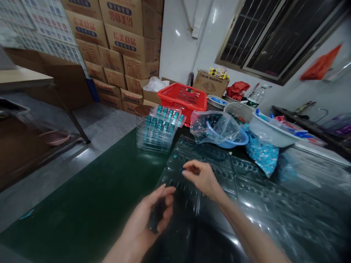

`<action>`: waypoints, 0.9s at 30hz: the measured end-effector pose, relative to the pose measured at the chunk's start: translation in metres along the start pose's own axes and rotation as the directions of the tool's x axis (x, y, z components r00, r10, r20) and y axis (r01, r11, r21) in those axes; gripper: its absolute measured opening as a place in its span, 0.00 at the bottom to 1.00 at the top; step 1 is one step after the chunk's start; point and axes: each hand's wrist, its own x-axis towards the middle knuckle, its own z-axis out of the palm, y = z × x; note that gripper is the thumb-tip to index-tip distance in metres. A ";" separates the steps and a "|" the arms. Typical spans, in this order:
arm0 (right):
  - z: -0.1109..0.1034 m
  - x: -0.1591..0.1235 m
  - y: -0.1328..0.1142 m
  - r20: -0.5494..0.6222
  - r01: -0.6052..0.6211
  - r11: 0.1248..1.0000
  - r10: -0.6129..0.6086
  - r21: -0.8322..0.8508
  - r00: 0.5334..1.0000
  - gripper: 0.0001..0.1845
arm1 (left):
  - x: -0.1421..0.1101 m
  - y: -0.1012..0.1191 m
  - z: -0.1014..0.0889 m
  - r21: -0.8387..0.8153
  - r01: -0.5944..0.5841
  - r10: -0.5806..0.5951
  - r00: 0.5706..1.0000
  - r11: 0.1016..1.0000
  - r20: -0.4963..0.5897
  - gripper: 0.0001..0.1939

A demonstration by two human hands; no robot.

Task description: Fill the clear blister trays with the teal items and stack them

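My right hand (204,179) is above clear plastic blister trays (219,173), its thumb and forefinger pinched on a small dark teal piece (182,169). To its lower left, my left hand (149,213) is curled with the palm turned inward; shadow hides whatever lies inside. One teal piece (174,156) sits in a tray cavity just beyond the hands. Farther back stands a stack of clear trays (155,140) with rows of teal pieces in the top ones. A blue basin (233,143), partly covered by a clear plastic bag (200,128), contains dark pieces.
A red plastic basket (182,100) stands behind the tray stack. On the right are a white basin (271,129) with packets and a bag of light-blue bits (261,151). Cardboard cartons (123,40) line the back wall. The green table (90,197) has its edge at left.
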 end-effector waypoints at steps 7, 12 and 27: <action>0.019 0.068 0.063 -0.104 -0.090 0.954 0.063 -0.287 0.993 0.07 | -0.009 0.006 -0.009 -0.144 0.046 -0.046 0.999 0.988 0.004 0.15; 0.029 0.065 0.060 -0.052 -0.052 0.877 0.031 -0.478 0.998 0.06 | -0.011 0.006 -0.011 -0.158 0.027 -0.033 0.999 0.987 -0.038 0.12; 0.007 -0.050 -0.059 0.152 0.360 0.913 -0.335 -0.191 0.930 0.08 | -0.007 0.001 -0.010 -0.538 0.019 0.011 0.999 0.843 0.054 0.12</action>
